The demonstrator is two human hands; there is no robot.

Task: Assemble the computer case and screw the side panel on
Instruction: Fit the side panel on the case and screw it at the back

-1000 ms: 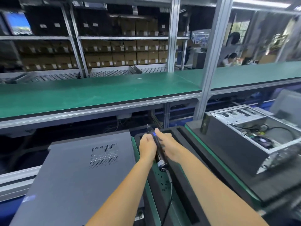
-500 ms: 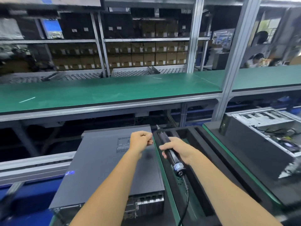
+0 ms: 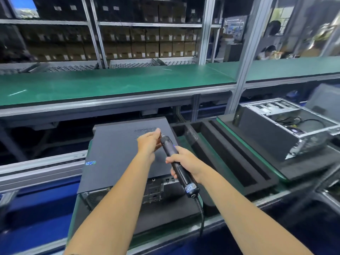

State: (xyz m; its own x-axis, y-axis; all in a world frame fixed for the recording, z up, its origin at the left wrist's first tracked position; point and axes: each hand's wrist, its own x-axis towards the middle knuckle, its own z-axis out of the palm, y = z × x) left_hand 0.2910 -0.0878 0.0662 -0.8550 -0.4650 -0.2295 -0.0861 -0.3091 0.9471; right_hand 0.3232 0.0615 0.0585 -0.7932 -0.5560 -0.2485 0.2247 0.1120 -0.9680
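No text, label, brand or number is legible; the white stickers on the shelf boxes (image 3: 165, 46) are blurred.

Bare side panel (image 3: 117, 153) beneath; foam tray (image 3: 230, 159) rightward.

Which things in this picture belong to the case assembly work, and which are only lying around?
Belong to the job:
- black corded electric screwdriver, gripped by right hand
- left hand at the screwdriver's tip
- closed dark grey computer case

Lying about:
- open silver and black computer case
- black foam tray
- green upper shelf
- brown cardboard boxes
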